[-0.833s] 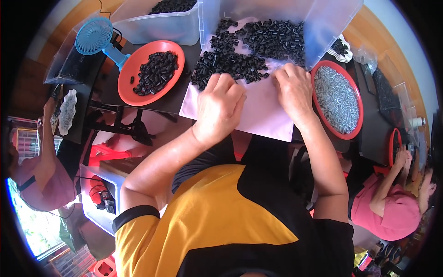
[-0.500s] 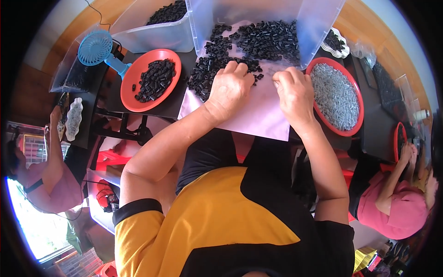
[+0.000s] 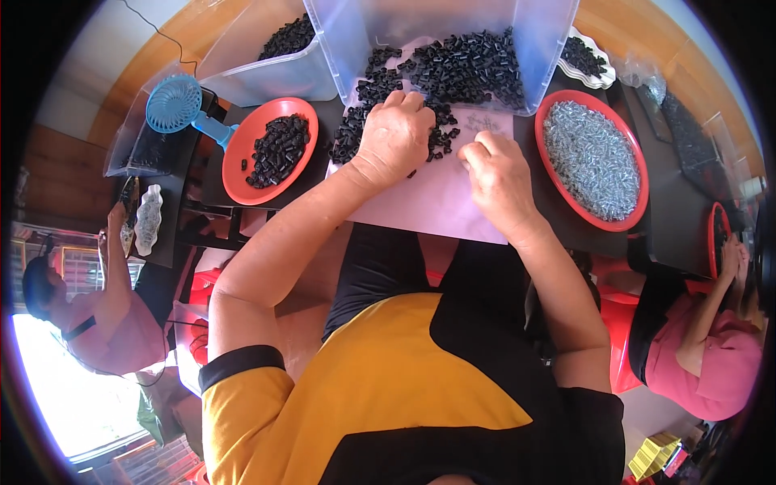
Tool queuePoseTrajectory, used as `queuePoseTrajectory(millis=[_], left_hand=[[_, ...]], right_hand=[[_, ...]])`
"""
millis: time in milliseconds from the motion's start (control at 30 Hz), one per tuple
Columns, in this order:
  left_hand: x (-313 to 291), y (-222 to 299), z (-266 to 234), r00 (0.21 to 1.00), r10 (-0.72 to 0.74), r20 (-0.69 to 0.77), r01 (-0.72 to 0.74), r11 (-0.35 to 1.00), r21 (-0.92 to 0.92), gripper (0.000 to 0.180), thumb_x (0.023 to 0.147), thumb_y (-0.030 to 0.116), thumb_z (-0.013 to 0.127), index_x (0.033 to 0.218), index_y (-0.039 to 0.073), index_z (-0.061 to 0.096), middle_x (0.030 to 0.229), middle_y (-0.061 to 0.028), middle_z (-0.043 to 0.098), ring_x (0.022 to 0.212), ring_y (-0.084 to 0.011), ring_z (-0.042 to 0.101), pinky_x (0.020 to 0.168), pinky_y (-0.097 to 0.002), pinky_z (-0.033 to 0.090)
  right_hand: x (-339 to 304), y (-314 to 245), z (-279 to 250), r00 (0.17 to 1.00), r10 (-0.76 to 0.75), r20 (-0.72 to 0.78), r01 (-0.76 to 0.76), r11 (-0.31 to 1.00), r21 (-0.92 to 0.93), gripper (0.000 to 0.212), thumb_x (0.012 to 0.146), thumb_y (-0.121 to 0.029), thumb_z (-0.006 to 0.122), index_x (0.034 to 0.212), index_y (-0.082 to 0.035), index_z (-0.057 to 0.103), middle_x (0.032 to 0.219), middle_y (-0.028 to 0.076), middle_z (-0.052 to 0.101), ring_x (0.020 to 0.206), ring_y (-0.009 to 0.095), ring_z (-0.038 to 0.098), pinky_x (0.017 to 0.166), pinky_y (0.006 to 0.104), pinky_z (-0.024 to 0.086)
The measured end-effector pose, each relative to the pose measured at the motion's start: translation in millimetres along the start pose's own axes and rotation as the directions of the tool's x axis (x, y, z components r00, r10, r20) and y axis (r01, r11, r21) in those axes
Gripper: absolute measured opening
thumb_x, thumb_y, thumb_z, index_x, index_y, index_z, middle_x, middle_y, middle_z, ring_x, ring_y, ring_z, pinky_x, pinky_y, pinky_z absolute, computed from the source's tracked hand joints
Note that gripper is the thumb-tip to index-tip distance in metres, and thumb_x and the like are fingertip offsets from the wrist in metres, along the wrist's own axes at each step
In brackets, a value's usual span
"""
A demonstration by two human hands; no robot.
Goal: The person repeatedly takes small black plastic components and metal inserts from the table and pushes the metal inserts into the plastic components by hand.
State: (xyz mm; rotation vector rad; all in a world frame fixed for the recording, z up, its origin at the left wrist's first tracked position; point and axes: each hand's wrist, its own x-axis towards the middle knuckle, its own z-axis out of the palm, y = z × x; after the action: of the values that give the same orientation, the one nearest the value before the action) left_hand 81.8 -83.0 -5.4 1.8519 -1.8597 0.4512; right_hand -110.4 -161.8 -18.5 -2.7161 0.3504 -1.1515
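Note:
My left hand reaches over a heap of small black plastic pieces, its fingers curled down among them. Its fingertips are hidden behind the back of the hand. To its right, my right hand hovers above the pale pink sheet, thumb and fingers pinched together. Whatever that pinch holds is too small or hidden to make out. More black pieces spread from the sheet into a clear plastic bin tipped on its side. Beside my right hand, a red oval tray is full of small, shiny, clear or silvery pieces.
Left of the sheet stands a red tray of black pieces, with a blue fan beside it. Behind is another clear bin; a white scalloped dish sits back right. People work at far left and right.
Both hands have shifted slightly; the right one has moved a little left and lower over the sheet. The whole view has also shifted somewhat.

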Motion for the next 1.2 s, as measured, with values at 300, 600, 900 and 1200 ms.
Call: queuePoseTrajectory(millis=[300,600,900,1200], left_hand=[[11.4,2.6,-3.1,0.988,0.115,0.102,-0.118,0.993,0.029,0.008,0.075,0.009,0.073,0.083,0.009,0.071,0.089,-0.0057,0.059,0.094,-0.0270,0.059,0.077,-0.0391,0.054],[21.4,-6.8,-5.0,0.955,0.168,0.244,-0.179,0.984,0.023,0.008,0.075,0.006,0.067,0.083,0.008,0.069,0.090,-0.0081,0.060,0.097,-0.0298,0.059,0.078,-0.0414,0.055],[23.5,-2.8,-2.1,0.964,0.178,0.197,-0.185,0.983,0.017,0.008,0.069,0.009,0.069,0.075,0.005,0.064,0.090,-0.0082,0.058,0.096,-0.0303,0.058,0.079,-0.0416,0.055],[21.6,-1.6,1.1,0.974,0.151,0.169,-0.140,0.987,-0.074,0.011,0.068,0.010,0.070,0.075,0.006,0.063,0.090,-0.0080,0.058,0.094,-0.0299,0.058,0.079,-0.0414,0.054]], right_hand=[[-1.4,-0.9,0.7,0.994,0.105,-0.002,-0.104,0.989,0.109,0.013,0.075,0.000,0.067,0.085,-0.007,0.063,0.086,0.008,0.057,0.085,0.030,0.061,0.076,0.0422,0.049],[-2.6,-0.3,0.5,0.988,0.154,-0.008,-0.150,0.970,0.190,0.016,0.075,0.004,0.066,0.087,-0.006,0.063,0.088,0.009,0.058,0.087,0.032,0.062,0.077,0.0432,0.051],[-1.3,-2.1,-0.9,0.979,0.184,-0.085,-0.155,0.950,0.271,0.021,0.079,0.011,0.061,0.094,-0.003,0.063,0.084,0.010,0.060,0.076,0.028,0.063,0.068,0.0373,0.051],[-3.5,-0.3,-2.5,0.956,0.286,-0.062,-0.236,0.880,0.412,0.022,0.079,0.008,0.065,0.096,-0.007,0.063,0.089,0.009,0.066,0.077,0.026,0.068,0.068,0.0371,0.054]])
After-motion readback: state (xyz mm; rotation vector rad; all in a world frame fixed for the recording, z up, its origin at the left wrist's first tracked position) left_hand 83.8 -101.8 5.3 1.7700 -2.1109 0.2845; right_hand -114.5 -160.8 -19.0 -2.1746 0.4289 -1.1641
